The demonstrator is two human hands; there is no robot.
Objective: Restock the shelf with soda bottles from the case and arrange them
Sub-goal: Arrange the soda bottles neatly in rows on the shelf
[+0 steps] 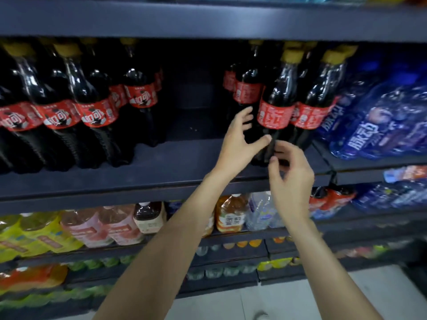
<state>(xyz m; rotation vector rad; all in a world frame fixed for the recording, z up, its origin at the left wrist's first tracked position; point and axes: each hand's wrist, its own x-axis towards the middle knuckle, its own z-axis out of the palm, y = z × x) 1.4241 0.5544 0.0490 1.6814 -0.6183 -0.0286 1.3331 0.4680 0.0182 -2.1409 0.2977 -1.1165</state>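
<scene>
Both bare forearms reach up to the dark shelf (161, 162): right hand (291, 179), fingers loosely curled, grip narrow and holding nothing I can make out; left hand (238, 144), grip wide, fingers spread. Between them stands a dark cola bottle with red label and yellow cap (275, 112), thumb touching its base. Behind, more cola bottles (60, 107) line the shelf left, a gap between.

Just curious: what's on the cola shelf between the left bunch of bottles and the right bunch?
Nothing: bare dark shelf separates the left cola bottles from the right cola bottles in the head view.
</scene>
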